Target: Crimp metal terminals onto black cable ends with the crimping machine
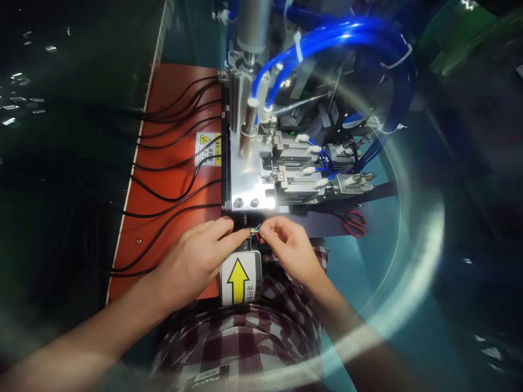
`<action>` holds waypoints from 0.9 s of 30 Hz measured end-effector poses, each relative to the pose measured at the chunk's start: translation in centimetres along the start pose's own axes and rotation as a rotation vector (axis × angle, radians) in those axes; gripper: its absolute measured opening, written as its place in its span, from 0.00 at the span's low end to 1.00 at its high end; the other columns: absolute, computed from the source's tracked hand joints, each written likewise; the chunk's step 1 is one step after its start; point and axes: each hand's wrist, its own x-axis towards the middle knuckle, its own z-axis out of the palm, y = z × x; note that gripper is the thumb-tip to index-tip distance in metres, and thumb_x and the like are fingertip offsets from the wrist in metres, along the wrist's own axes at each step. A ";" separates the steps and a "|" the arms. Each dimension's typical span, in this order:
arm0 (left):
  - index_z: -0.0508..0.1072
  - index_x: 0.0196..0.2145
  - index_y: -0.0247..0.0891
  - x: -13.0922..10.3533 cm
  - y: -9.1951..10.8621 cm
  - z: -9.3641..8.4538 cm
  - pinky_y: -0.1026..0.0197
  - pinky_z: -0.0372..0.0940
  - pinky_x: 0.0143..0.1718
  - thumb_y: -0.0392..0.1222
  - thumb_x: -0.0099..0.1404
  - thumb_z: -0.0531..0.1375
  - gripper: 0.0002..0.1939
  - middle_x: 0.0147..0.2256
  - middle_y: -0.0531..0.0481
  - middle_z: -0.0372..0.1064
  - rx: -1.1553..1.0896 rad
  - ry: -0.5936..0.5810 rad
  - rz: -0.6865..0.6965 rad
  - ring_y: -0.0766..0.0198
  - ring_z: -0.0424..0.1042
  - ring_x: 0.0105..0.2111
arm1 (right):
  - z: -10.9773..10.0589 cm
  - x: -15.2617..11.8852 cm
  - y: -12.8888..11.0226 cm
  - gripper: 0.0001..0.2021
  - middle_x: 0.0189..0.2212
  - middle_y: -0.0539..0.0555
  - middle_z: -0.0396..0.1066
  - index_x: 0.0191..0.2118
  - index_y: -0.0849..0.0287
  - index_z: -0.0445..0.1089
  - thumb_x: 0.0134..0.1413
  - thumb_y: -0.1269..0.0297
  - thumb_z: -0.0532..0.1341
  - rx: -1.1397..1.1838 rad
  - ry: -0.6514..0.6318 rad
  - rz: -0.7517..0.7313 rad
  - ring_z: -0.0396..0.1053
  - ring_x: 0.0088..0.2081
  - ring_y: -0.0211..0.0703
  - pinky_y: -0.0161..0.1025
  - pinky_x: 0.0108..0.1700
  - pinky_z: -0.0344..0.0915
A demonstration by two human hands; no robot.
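Between my hands, at the front edge of a metal machine (253, 188), thin coloured wires (256, 233) show, one of them red. My right hand (288, 242) pinches the wires between thumb and fingertips. From the left, my left hand (204, 247) reaches over the orange panel, and its fingertip rests on a small metal piece (252, 231) beside the wire ends. The left fingers are bent and close together; whether they hold anything is hidden. Just below lies a white label with a yellow arrow (237, 280).
Black cables (175, 144) cross the orange panel (171, 163) on the left. Pneumatic cylinders (300, 182) with blue hoses (347, 32) stand on the right. Red-handled scissors (353, 223) lie on the dark surface to the right. A warning label (208, 148) sits on the panel.
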 end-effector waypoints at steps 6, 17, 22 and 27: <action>0.72 0.48 0.29 0.1 -0.1 0.0 0.61 0.63 0.28 0.29 0.67 0.50 0.16 0.32 0.45 0.65 -0.002 -0.005 0.002 0.61 0.66 0.29 | 0.1 0.1 0.0 0.09 0.25 0.48 0.64 0.29 0.59 0.65 0.56 0.59 0.58 -0.003 0.004 0.018 0.60 0.25 0.36 0.35 0.27 0.56; 0.72 0.48 0.29 0.0 -0.1 0.2 0.60 0.64 0.28 0.30 0.66 0.50 0.16 0.32 0.45 0.65 -0.010 0.011 0.011 0.61 0.66 0.29 | 0.1 0.0 -0.2 0.10 0.24 0.48 0.64 0.29 0.59 0.65 0.56 0.59 0.58 0.009 -0.005 0.040 0.58 0.24 0.35 0.34 0.26 0.55; 0.71 0.49 0.30 -0.1 -0.1 0.3 0.60 0.63 0.28 0.30 0.67 0.50 0.16 0.32 0.45 0.64 -0.011 -0.005 0.000 0.61 0.66 0.29 | 0.1 0.0 -0.1 0.10 0.24 0.47 0.63 0.29 0.59 0.64 0.56 0.59 0.58 0.029 -0.014 0.041 0.57 0.24 0.35 0.34 0.25 0.54; 0.71 0.49 0.31 -0.2 0.0 0.3 0.60 0.64 0.28 0.31 0.67 0.50 0.16 0.33 0.45 0.65 -0.005 -0.010 -0.016 0.61 0.67 0.29 | 0.1 -0.1 0.0 0.10 0.24 0.47 0.62 0.29 0.59 0.64 0.56 0.59 0.58 0.024 -0.014 0.046 0.57 0.24 0.34 0.33 0.25 0.53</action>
